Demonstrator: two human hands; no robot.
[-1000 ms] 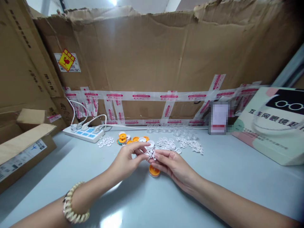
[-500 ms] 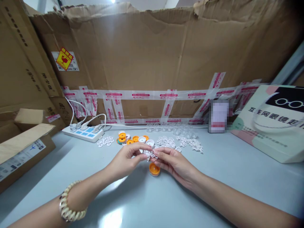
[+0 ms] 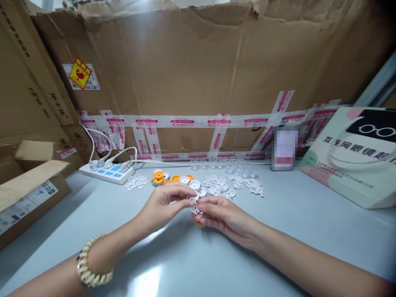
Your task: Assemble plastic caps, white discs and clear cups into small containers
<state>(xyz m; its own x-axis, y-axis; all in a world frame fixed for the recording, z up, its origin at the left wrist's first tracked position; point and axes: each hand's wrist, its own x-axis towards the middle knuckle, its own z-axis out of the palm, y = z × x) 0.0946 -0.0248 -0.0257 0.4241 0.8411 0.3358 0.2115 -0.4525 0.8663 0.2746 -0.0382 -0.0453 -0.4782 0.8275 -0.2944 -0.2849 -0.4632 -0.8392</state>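
Note:
Between the fingertips of both hands is a small white plastic piece with cut-out shapes, too small to make out fully. My left hand pinches its upper left side between thumb and fingers. My right hand grips it from the right. Just below and behind the right fingertips, an orange round cup-like part lies on the table, mostly covered by the hand. Beyond my hands sit white round caps, orange round caps and a pile of white openwork pieces.
Small white discs lie beside a power strip with plugged cables. More white pieces and clear round parts line the back. A phone leans at the cardboard wall. A paper bag stands right, an open carton left.
The white piece has turned and come slightly lower between my fingers. My right hand has shifted a little left and now covers most of the orange cup-like part.

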